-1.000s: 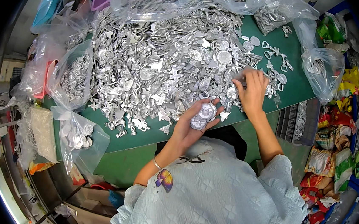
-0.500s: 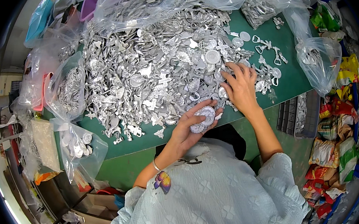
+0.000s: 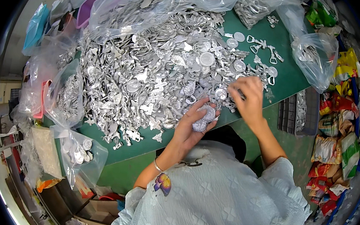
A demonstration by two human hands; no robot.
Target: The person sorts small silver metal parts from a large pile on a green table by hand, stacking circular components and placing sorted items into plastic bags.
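Observation:
My left hand [image 3: 186, 129] is closed around a few round, patterned silver medallions [image 3: 206, 116] at the pile's near edge, with the thumb over them. Just above the right part of the pile is my right hand [image 3: 251, 100], its fingers bent and slightly smeared by motion; whether anything is between them I cannot make out. The big pile of loose silver metal pieces [image 3: 148, 82] holds discs, crosses, drop shapes and ring-ended parts. Beyond my right hand lie bottle-opener-shaped pieces [image 3: 263, 45] and round discs [image 3: 239, 36].
A green table [image 3: 292, 75] bears the pile. Clear plastic bags of metal parts [image 3: 76, 146] hang at the near left corner. More bags [image 3: 315, 56] lie at the right. A purple bin [image 3: 86, 12] stands far left. A grey crate [image 3: 289, 115] is beyond the right edge.
My right hand has lifted off the pieces and drawn back slightly to the right, its fingers more bent. My left hand still holds the medallions. The view has shifted slightly.

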